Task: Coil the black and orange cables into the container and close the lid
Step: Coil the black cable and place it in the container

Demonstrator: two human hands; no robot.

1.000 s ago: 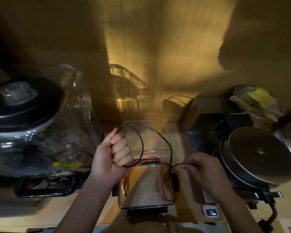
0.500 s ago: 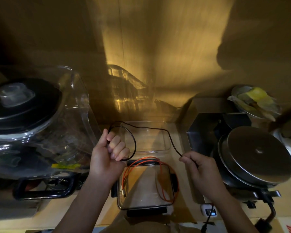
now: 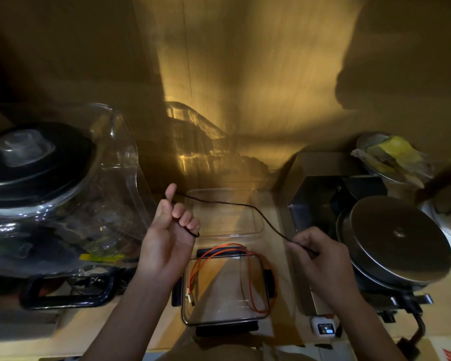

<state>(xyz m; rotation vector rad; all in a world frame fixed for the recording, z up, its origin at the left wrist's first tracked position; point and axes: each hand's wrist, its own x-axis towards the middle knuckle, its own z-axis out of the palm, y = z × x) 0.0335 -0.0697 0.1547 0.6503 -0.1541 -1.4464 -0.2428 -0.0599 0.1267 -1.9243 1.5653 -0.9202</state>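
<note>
A clear square container (image 3: 245, 317) with black side clips sits on the counter between my arms. The orange cable (image 3: 250, 272) lies coiled inside it. Behind the container lies the clear lid (image 3: 258, 217), flat on the counter. My left hand (image 3: 167, 238) is raised above the container's left edge, thumb up, fingers curled around one end of the black cable (image 3: 245, 205). The cable runs in a loose line over the lid to my right hand (image 3: 320, 259), which pinches it to the right of the container.
A large clear blender jug with a black lid (image 3: 37, 162) fills the left side. A round steel pan lid (image 3: 399, 238) and a metal box (image 3: 323, 201) stand at right. A small white device with a screen (image 3: 323, 329) lies near the counter's front edge. A wooden wall rises behind.
The loop of black cable in my left hand has shrunk into the fist. My right hand has moved right and back, pulling the cable straighter across the lid.
</note>
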